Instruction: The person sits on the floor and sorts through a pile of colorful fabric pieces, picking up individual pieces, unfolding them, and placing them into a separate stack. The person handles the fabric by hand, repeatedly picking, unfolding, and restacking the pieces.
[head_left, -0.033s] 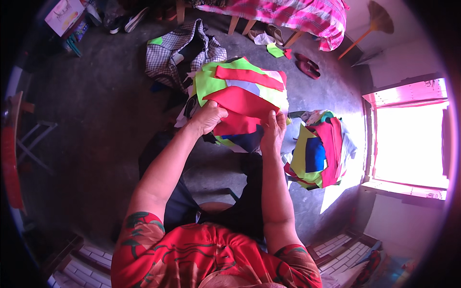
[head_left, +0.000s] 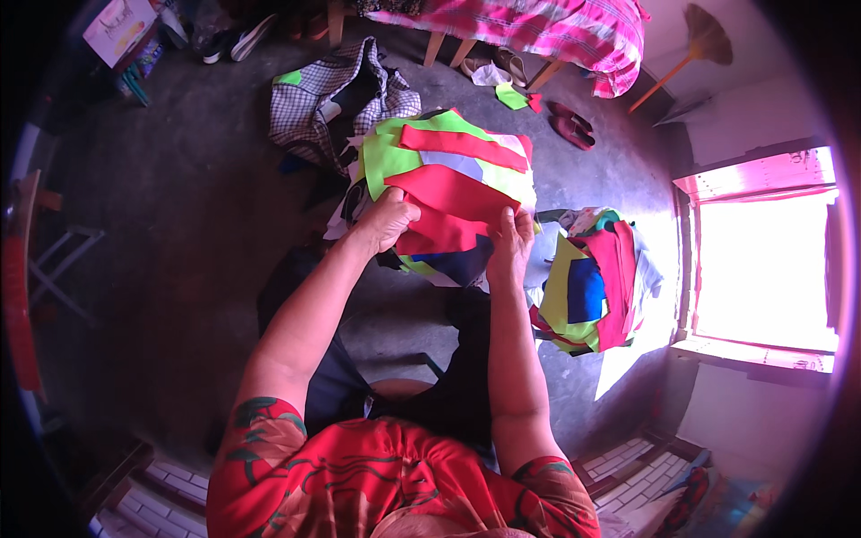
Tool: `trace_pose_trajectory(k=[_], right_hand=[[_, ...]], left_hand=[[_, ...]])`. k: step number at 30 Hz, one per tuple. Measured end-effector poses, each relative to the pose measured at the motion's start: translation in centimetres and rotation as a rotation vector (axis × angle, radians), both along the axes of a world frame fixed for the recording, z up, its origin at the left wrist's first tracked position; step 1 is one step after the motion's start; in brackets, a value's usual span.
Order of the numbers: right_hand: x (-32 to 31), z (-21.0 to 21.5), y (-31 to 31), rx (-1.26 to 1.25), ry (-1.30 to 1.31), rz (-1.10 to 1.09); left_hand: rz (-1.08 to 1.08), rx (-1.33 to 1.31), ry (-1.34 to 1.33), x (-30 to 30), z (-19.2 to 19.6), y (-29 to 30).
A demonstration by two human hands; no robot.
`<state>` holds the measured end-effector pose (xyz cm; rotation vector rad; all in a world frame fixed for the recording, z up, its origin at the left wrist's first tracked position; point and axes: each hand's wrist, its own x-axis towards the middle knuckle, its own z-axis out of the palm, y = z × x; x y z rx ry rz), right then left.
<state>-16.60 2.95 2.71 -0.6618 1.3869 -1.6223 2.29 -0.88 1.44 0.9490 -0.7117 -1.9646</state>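
A red piece of cloth [head_left: 456, 193] is stretched between my two hands over a pile of cut fabric pieces. My left hand [head_left: 391, 221] is closed on its left edge, with the thumb on top. At its right corner, my right hand [head_left: 510, 244] pinches the cloth between thumb and fingers. The fabric pile [head_left: 384, 160] beneath shows lime green, red, white, lavender and dark blue pieces. Another red strip [head_left: 462, 145] lies on the pile's far side. What supports the pile is hidden.
To the right stands a second fabric pile [head_left: 587, 291], beside a bright window [head_left: 762, 269]. A checked cloth bag [head_left: 309, 108] lies on the floor at the far left of the pile. Farther off are dark red shoes [head_left: 571, 125], a broom [head_left: 707, 36] and a pink-draped wooden-legged piece of furniture [head_left: 538, 27].
The red cloth's far left edge has shifted very slightly. Both hands keep their grip and almost the same place.
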Motion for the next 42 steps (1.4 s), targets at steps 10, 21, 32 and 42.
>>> trace_pose_trajectory(k=[10, 21, 32, 42], right_hand=[[-2.8, -2.1, -4.1, 0.035, 0.455, 0.102], [-8.5, -5.6, -8.0, 0.169, 0.493, -0.106], [-10.2, -6.2, -8.8, 0.035, 0.174, -0.109], [-9.9, -4.8, -7.9, 0.035, 0.567, 0.01]], left_hand=[[-0.031, 0.074, -0.14, 0.2, 0.2, -0.3], [0.001, 0.043, -0.021, 0.4, 1.1, 0.2], [-0.086, -0.026, 0.013, 1.3, 0.7, 0.9], [-0.145, -0.051, 0.084, 1.6, 1.4, 1.0]])
